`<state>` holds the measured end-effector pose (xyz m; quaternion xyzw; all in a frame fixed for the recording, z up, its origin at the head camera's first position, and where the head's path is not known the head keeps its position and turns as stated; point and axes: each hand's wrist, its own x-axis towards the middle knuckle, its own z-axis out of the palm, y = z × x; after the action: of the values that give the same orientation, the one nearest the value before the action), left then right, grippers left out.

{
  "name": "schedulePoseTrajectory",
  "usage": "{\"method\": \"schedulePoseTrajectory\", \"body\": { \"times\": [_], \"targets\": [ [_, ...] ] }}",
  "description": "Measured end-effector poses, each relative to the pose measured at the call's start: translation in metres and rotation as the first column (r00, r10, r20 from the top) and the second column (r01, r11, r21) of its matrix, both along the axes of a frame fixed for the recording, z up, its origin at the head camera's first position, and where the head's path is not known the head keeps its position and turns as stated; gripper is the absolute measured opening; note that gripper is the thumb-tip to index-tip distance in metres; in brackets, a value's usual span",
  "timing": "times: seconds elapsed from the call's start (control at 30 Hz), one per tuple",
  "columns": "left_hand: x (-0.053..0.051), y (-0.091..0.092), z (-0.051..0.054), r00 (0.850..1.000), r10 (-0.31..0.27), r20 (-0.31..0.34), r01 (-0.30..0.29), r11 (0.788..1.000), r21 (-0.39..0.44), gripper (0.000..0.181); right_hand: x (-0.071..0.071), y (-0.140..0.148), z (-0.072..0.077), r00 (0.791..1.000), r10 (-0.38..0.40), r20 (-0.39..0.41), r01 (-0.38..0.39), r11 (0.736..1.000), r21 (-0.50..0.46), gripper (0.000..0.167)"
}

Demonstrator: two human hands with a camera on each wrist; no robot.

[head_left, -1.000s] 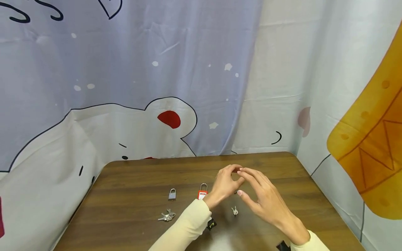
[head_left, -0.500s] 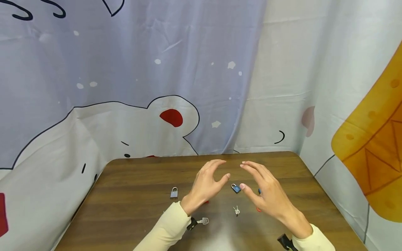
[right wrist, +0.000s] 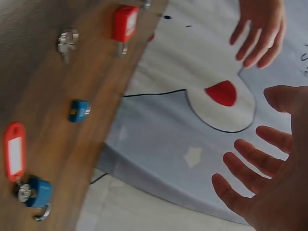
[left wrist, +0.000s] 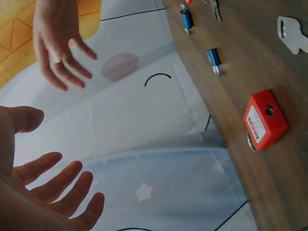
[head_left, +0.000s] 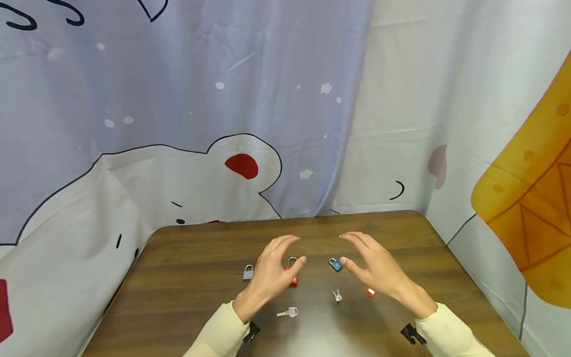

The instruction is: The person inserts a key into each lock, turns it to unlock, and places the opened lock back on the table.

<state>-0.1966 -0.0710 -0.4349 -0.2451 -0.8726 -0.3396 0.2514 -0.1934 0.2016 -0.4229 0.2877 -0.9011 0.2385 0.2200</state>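
Both hands hover over the table with fingers loosely bent and hold nothing. My left hand point(head_left: 269, 270) is in front of the red padlock point(head_left: 293, 281) in the head view, close to the grey padlock point(head_left: 248, 273). To the right, my right hand point(head_left: 381, 267) is nearest a small blue padlock point(head_left: 336, 265) and a red key tag point(head_left: 371, 292). The right wrist view shows that the tag point(right wrist: 15, 153) lies by a second blue padlock point(right wrist: 39, 192), its shackle swung open and a key at its base. Small keys point(head_left: 337, 296) and a larger key point(head_left: 287, 312) lie nearer me.
The brown wooden table point(head_left: 187, 307) ends at a printed curtain point(head_left: 187, 99) hanging behind it. More curtain, with an orange shape point(head_left: 531, 198), hangs along the right side. Black straps point(head_left: 413, 334) sit at the wrists.
My hands, fingertips close together a second ago, have moved apart, the left hand going left. The blue padlock, larger key and red tag have come into sight; the left arm now covers the key bunch.
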Motion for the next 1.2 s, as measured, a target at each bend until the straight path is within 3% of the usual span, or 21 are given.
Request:
{"method": "schedulePoseTrajectory", "body": {
  "times": [0.17,0.5,0.73,0.93,1.2],
  "targets": [
    [0.006,-0.004,-0.005,1.000,-0.008,-0.002,0.008,1.000,-0.022,0.049,-0.007,0.002,-0.017,0.997,-0.039,0.067,0.035,0.998,0.057,0.049],
    [0.019,-0.017,-0.016,0.999,-0.039,-0.019,0.036,0.994,-0.107,0.057,-0.004,-0.003,-0.047,0.978,-0.113,0.178,0.080,0.979,0.185,0.045],
    [0.028,-0.024,-0.028,0.999,-0.039,-0.025,0.034,0.982,-0.188,0.058,-0.002,-0.007,-0.064,0.942,-0.140,0.304,0.066,0.968,0.241,0.036],
    [0.033,-0.027,-0.039,0.999,-0.045,0.005,0.045,0.973,-0.228,0.060,-0.003,-0.010,-0.074,0.932,-0.161,0.326,0.079,0.965,0.252,0.030],
    [0.039,-0.028,-0.050,0.999,-0.039,0.015,0.041,0.959,-0.280,0.063,-0.007,-0.014,-0.081,0.895,-0.196,0.402,0.098,0.963,0.252,0.023]
  ]
}}
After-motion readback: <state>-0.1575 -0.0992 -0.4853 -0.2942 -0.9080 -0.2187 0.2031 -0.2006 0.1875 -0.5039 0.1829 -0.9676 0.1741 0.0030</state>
